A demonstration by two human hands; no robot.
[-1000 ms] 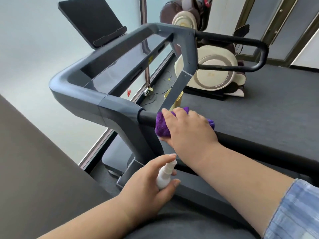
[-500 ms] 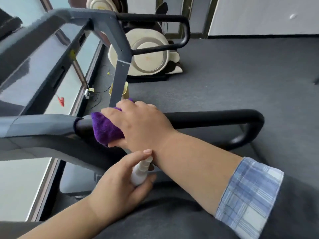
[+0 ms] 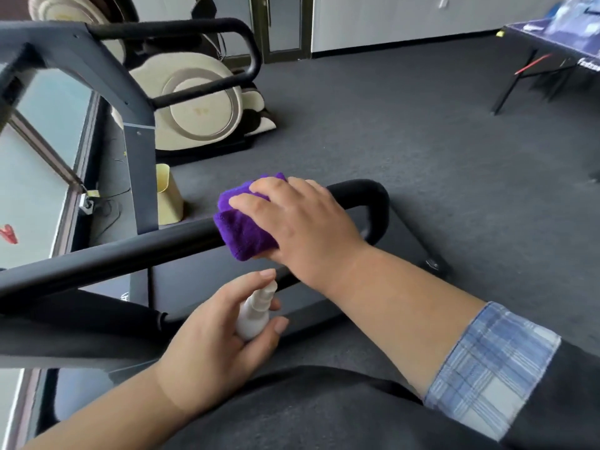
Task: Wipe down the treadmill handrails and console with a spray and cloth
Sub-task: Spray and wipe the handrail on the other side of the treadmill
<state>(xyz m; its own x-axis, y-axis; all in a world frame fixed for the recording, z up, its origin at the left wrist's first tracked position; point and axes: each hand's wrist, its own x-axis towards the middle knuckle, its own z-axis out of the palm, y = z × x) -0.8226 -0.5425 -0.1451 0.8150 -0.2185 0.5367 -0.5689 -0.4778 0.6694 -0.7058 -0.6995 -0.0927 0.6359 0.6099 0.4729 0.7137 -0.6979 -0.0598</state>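
From the head view, the right hand point(image 3: 302, 222) lies over a folded purple cloth point(image 3: 242, 228), fingers curled down across its top and far side, holding it wrapped against the black padded handrail point(image 3: 130, 251). The cloth bulges out from under the fingertips toward the console end of the rail, and its lower fold hangs just below the palm. Beyond the wrist side of this grip the rail runs on a short way, then bends down in a rounded loop. A rolled-back blue plaid cuff point(image 3: 490, 368) sits well up the right forearm.

Below and slightly nearer than the cloth hand, the left hand point(image 3: 211, 345) grasps a small white spray bottle point(image 3: 255, 311). The fingers wrap its body, the thumb lies along the near side, and the index fingertip rests on top of the nozzle. The bottle tilts with its head toward the underside of the right wrist, close to it; whether they touch cannot be told.

Past the cloth grip, on the grey carpet, stand a pale yellow bin point(image 3: 168, 193) beside the treadmill upright point(image 3: 139, 164) and a cream massage chair point(image 3: 194, 102) farther off.
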